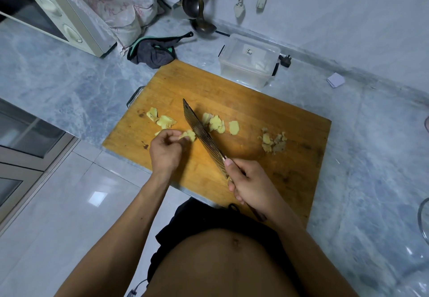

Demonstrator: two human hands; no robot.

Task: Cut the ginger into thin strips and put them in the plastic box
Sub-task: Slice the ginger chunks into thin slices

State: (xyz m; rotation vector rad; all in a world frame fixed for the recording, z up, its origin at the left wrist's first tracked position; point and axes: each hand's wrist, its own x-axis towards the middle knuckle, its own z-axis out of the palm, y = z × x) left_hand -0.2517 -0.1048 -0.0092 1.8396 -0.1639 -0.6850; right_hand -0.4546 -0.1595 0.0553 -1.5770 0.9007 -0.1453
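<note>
Now my left hand [166,150] pinches a ginger slice [188,135] at nine o'clock of the knife [204,137]; my right hand [250,186] grips its handle, fingers curled.

One head-worn wide-angle view looks steeply down, close over the grey marble tabletop [69,83], facing its far wall edge.
</note>
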